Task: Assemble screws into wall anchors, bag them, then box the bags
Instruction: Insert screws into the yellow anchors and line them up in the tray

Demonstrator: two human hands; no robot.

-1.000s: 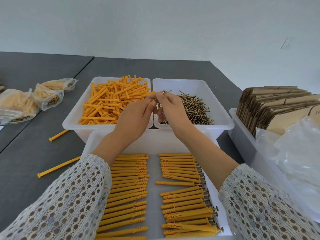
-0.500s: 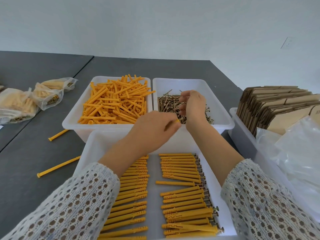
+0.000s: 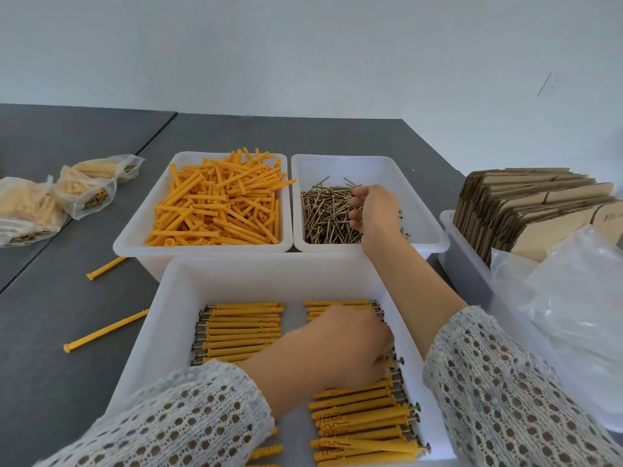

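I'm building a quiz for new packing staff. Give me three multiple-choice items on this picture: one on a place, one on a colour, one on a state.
1. Where is the right hand?
A. In the bin of screws
B. On the cardboard boxes
C. On the table

2. What colour are the loose anchors in the far left bin?
A. Blue
B. Orange-yellow
C. Grey

3. What state are the cardboard boxes at the right in?
A. Folded flat, standing on edge
C. Set up and filled
B. Taped shut

Answers: 1 A, its fingers curl over the screw pile. 2 B, the whole heap is orange-yellow. 3 A, flat sheets stand side by side in a bin.
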